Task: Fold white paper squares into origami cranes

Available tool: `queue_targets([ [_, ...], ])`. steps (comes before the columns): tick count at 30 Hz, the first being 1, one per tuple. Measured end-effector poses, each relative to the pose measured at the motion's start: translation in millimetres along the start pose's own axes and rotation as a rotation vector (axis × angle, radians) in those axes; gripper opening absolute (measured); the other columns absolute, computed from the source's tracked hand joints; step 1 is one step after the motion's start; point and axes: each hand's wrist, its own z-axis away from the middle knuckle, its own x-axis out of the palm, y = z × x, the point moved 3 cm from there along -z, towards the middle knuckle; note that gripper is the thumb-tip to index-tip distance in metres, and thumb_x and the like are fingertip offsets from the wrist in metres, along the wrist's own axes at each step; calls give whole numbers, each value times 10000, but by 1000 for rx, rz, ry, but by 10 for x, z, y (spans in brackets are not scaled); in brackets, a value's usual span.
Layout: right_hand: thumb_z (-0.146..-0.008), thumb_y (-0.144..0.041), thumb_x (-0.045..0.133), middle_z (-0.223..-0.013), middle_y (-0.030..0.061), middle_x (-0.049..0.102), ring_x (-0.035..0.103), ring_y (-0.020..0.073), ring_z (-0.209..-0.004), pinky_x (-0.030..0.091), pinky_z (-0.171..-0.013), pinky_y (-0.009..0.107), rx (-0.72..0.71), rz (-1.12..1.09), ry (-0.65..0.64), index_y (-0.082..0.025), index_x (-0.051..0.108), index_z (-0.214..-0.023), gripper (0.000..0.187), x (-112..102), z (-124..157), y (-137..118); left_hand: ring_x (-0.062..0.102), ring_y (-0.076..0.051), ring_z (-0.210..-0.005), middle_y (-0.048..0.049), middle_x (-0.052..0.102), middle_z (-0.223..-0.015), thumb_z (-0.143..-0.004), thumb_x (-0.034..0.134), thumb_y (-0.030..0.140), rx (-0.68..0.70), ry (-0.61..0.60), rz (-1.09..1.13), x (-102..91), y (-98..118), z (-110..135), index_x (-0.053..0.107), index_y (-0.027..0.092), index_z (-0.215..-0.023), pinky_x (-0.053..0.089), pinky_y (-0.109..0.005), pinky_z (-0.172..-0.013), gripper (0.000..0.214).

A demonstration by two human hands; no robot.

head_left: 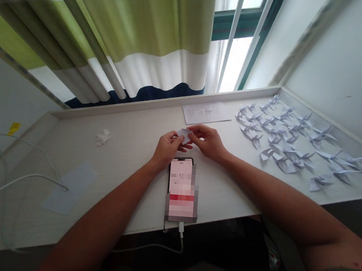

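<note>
Between my hands is a small folded piece of white paper (184, 135), held up over the middle of the desk. My left hand (168, 148) pinches its left side, with the thumb on top. On the other side my right hand (207, 142) grips the paper's right edge between thumb and fingers. Just below the hands lies a phone (181, 168) with a timer on its screen, partly pixelated. Several folded paper cranes (286, 155) spread over the right part of the desk.
A printed sheet (205, 113) lies behind my hands. To the left are a crumpled tissue (103, 137), a flat paper sheet (68, 189) and white cables (26, 177). A charging cable (181, 230) runs from the phone over the desk's front edge. A raised rim (140, 103) borders the back.
</note>
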Motion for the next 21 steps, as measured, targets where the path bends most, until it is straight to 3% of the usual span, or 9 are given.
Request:
queue_targets([
  [10, -1035, -264, 628, -1145, 91, 735, 692, 241, -1021, 608, -895, 433, -272, 308, -136, -269, 795, -1289, 304, -26, 14, -108, 816, -223, -893, -59, 793, -884, -904, 839, 416, -4, 5, 169, -5, -5, 17, 676, 141, -1032, 673, -421, -918, 345],
  [15, -1002, -295, 692, -1181, 93, 721, 675, 270, -1084, 589, -968, 474, -285, 344, -166, -296, 761, -1343, 349, -38, 9, -84, 810, -239, -972, -84, 811, -928, -907, 832, 354, -53, -15, 204, -29, -7, 5, 703, 135, -1058, 645, -461, -1000, 296],
  [21, -1003, -261, 712, -1392, 57, 682, 579, 313, -1343, 486, -1133, 572, -383, 431, -121, -384, 762, -1297, 323, -97, -29, -122, 800, -201, -911, -55, 781, -872, -920, 803, 280, -106, 24, 216, -56, -12, -14, 712, 137, -987, 641, -453, -1015, 182],
])
